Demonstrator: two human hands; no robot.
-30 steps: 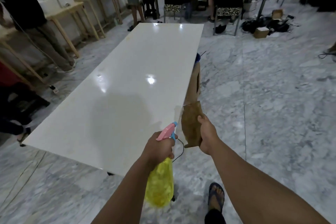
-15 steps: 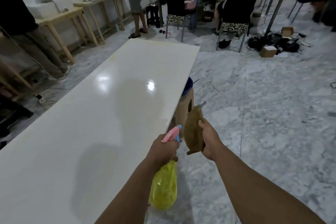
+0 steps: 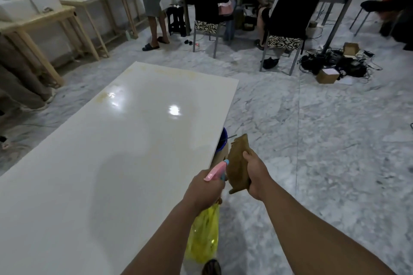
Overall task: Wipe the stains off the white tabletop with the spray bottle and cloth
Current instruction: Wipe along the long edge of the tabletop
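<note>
The long white tabletop [image 3: 116, 152] stretches away on my left, glossy, with faint yellowish stains [image 3: 174, 72] along its far edge and far left corner. My left hand [image 3: 202, 188] grips the neck of a yellow spray bottle [image 3: 204, 236] with a pink trigger head, held just off the table's right edge, nozzle pointing away. Right beside it my right hand [image 3: 257, 174] holds a brown cloth [image 3: 238, 163] bunched upright, above the floor.
A tan stool with a blue bucket [image 3: 223, 138] on it stands under the table's right edge. Marble floor [image 3: 335, 152] lies open to the right. Wooden tables [image 3: 40, 22] stand far left, black chairs [image 3: 288, 27] with people and tangled cables [image 3: 335, 65] at the back.
I have walked forward along the table's right side; the far end is now much closer. Both hands keep the same hold on bottle and cloth.
</note>
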